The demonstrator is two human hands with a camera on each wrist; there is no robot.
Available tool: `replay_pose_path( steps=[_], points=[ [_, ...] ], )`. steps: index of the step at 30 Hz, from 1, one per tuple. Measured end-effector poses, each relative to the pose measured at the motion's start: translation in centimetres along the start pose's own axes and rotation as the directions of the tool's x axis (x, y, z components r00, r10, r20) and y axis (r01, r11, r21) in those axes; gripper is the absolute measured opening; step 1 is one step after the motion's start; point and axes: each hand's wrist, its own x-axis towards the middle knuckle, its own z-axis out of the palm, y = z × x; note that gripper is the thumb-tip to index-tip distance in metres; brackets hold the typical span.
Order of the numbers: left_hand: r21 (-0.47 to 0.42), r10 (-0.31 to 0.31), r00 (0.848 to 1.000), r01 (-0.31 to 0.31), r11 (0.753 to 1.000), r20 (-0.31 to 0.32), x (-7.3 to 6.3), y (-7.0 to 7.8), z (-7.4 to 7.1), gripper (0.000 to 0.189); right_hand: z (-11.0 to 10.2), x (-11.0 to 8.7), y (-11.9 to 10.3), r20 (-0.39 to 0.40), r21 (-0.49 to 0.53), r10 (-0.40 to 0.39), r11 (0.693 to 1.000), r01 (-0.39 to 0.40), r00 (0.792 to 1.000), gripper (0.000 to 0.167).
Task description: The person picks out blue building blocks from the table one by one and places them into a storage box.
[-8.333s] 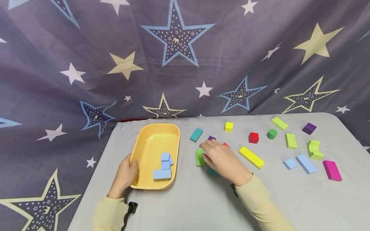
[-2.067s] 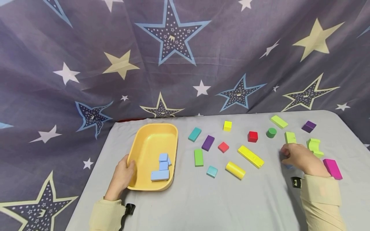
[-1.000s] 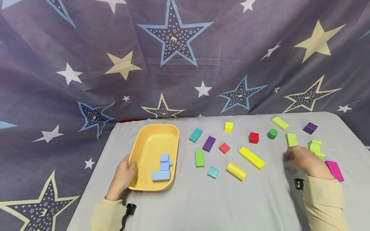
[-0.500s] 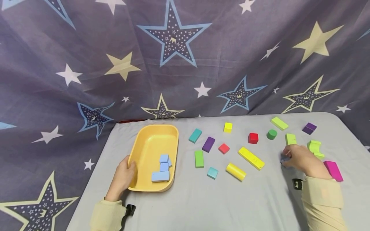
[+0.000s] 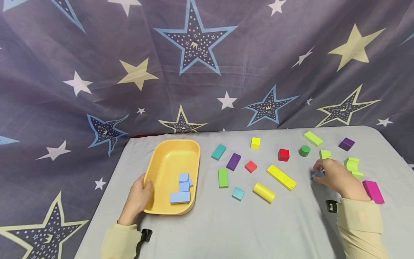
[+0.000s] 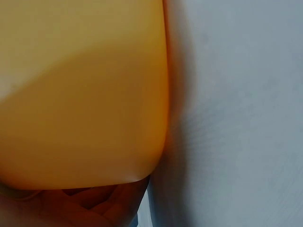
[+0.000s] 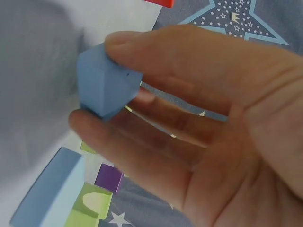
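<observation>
In the right wrist view, my right hand (image 7: 227, 127) pinches a small light-blue block (image 7: 97, 82) between thumb and fingers. From the head view, that same right hand (image 5: 339, 178) is over the right part of the table, the block (image 5: 318, 174) showing at its fingertips. My left hand (image 5: 136, 198) grips the left side of a yellow tray (image 5: 174, 158). Several light-blue blocks, including a long block (image 5: 180, 197) and a cube (image 5: 184, 177), lie in the tray's near right part. A longer light-blue block (image 7: 47, 187) rests below the held one; my right hand hides it in the head view.
Loose blocks lie across the grey-covered table (image 5: 245, 230): a yellow cylinder (image 5: 264, 192), a long yellow block (image 5: 281, 177), a red cube (image 5: 283, 155), a green cylinder (image 5: 304, 150) and a magenta block (image 5: 373, 191) among them. A star-patterned cloth (image 5: 200, 90) hangs behind.
My right hand has gone from beside the green block to the table's right part. It has since taken the small light-blue block and raised it slightly. My left hand stays on the tray.
</observation>
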Motion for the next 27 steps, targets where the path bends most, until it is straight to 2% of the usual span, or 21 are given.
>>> replay_pose_path(
  steps=[8, 27],
  points=[
    [-0.003, -0.003, 1.0, 0.003, 1.0, 0.008, 0.0, -0.1, 0.0, 0.041, 0.2, 0.2, -0.5, -0.039, 0.003, 0.004, 1.0, -0.004, 0.999, 0.031],
    [-0.003, 0.001, 1.0, -0.001, 1.0, 0.008, 0.0, -0.2, 0.1, 0.043, 0.0, 0.4, -1.4, -0.047, 0.022, -0.025, 0.999, 0.026, 0.999, 0.035]
  ],
)
